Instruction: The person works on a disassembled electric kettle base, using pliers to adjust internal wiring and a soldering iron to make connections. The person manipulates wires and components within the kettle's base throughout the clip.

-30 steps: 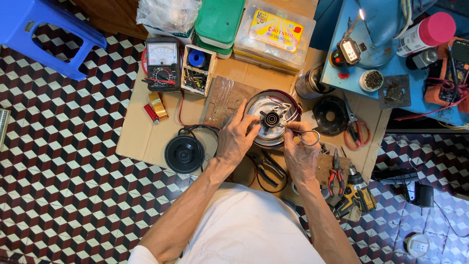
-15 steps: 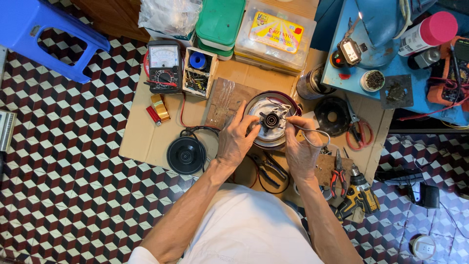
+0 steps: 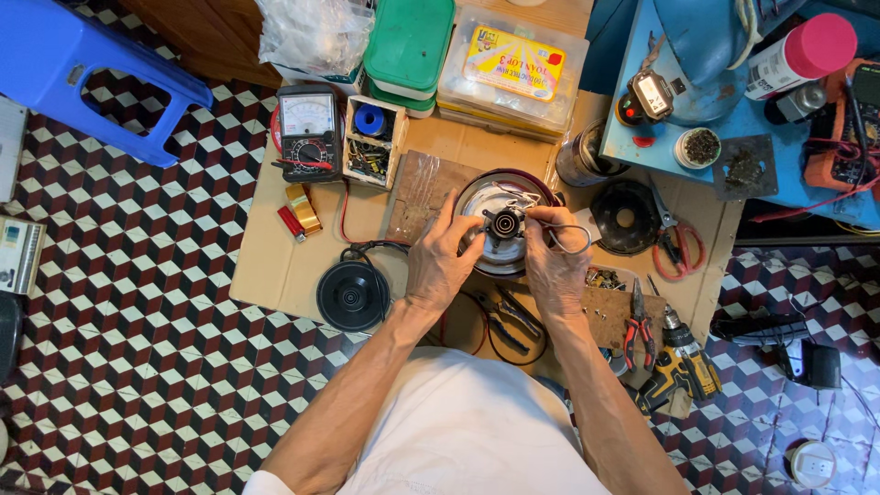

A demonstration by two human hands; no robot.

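Open cardboard is found on the left, between the black round base and the small yellow and red pieces. The round metal unit is closed in by the wooden box behind, the black ring and pliers on the right.

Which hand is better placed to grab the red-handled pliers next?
Right. The right hand is on the same side as the red-handled pliers; the left hand steadies the round appliance base farther away.
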